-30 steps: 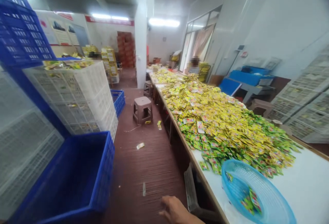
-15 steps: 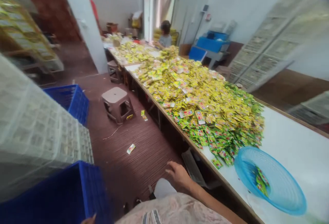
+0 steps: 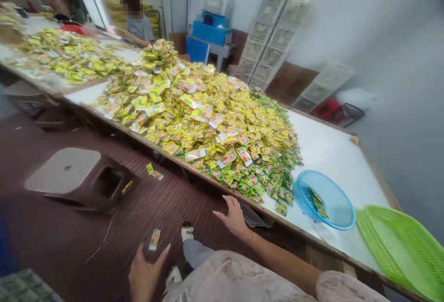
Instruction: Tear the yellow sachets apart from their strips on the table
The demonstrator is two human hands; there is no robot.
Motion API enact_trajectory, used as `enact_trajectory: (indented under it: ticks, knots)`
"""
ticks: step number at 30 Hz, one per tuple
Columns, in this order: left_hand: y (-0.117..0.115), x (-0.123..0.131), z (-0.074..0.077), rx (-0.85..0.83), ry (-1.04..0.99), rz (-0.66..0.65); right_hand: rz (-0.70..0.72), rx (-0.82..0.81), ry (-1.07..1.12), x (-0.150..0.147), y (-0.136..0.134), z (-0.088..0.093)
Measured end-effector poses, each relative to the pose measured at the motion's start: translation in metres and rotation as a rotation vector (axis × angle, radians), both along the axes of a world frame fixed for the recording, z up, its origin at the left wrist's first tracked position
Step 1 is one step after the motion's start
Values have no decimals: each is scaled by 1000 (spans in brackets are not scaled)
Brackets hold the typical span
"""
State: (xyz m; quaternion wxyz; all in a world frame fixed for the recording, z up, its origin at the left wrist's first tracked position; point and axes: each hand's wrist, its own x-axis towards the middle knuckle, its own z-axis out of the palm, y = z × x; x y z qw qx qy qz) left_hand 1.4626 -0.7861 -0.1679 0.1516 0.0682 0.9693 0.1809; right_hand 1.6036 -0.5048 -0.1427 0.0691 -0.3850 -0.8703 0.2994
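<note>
My left hand (image 3: 147, 270) hangs low over the floor with thumb and fingers apart, holding nothing. In the picture it is just below a loose packet (image 3: 154, 239) on the floor. My right hand (image 3: 233, 218) is empty too, its fingers spread beside the near edge of the long table (image 3: 322, 138). A big heap of small yellow and green packets (image 3: 215, 121) covers much of that table. Right of the heap sits a round blue plastic basket (image 3: 338, 207) with a few green packets (image 3: 318, 202) inside.
A green plastic basket (image 3: 404, 246) lies at the table's right end. On the floor at left is a stool (image 3: 69, 172), with small packets (image 3: 154, 171) near it. Across the table a person (image 3: 138, 24) is at the far side. Stacked crates (image 3: 277, 29) line the wall.
My view has swung right, bringing the green basket into sight; the blue crates at left have mostly gone. My left hand has come fully into view with fingers spread. My right hand's fingers have opened wider.
</note>
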Motion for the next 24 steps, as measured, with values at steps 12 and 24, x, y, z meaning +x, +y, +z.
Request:
enact_trajectory:
  ticks: [12, 24]
  knots:
    - [264, 4, 34, 47, 207, -773, -586, 91, -297, 129, 108, -14]
    - [389, 75, 0, -164, 85, -864, -594, -119, -205, 111, 205, -70]
